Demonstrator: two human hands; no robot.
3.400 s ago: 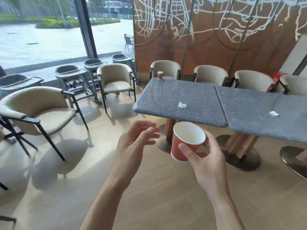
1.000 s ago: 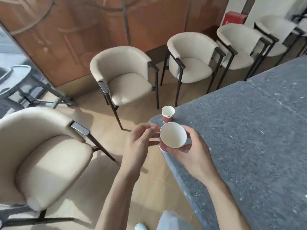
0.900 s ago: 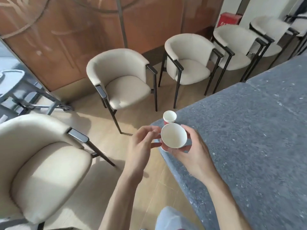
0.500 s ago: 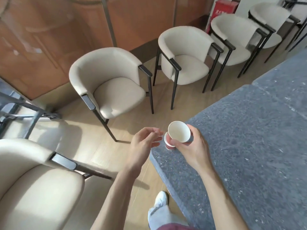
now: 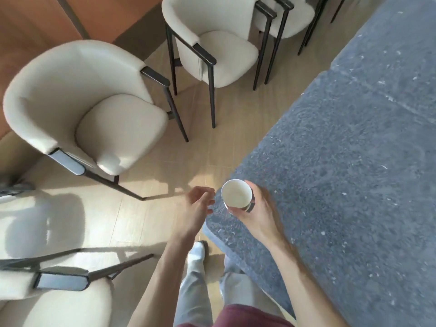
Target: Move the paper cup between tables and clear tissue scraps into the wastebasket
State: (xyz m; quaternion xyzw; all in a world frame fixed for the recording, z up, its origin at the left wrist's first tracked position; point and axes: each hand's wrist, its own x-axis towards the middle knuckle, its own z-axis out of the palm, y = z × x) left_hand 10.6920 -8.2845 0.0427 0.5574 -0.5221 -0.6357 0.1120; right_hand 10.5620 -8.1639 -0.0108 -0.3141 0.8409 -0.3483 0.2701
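Note:
My right hand [image 5: 256, 211] grips a paper cup [image 5: 236, 193], seen from above with its white inside showing, over the near left corner of the grey stone table [image 5: 342, 161]. Whether the cup touches the tabletop I cannot tell. The second cup that stood at this corner is hidden under the held one. My left hand [image 5: 197, 206] hovers just left of the cup over the floor, its fingers loosely curled and holding nothing. No tissue scrap or wastebasket shows in this view.
Cream armchairs with black frames stand on the wooden floor: one at the left [image 5: 94, 109], one at the top centre [image 5: 212, 50], another at the bottom left [image 5: 47, 291]. A second grey tabletop [image 5: 401, 43] adjoins the first at the top right. My legs and shoe [image 5: 197, 253] are below.
I walked from across the room to the table corner. The camera has tilted further down. My right hand has brought the cup down over the second cup, which no longer shows.

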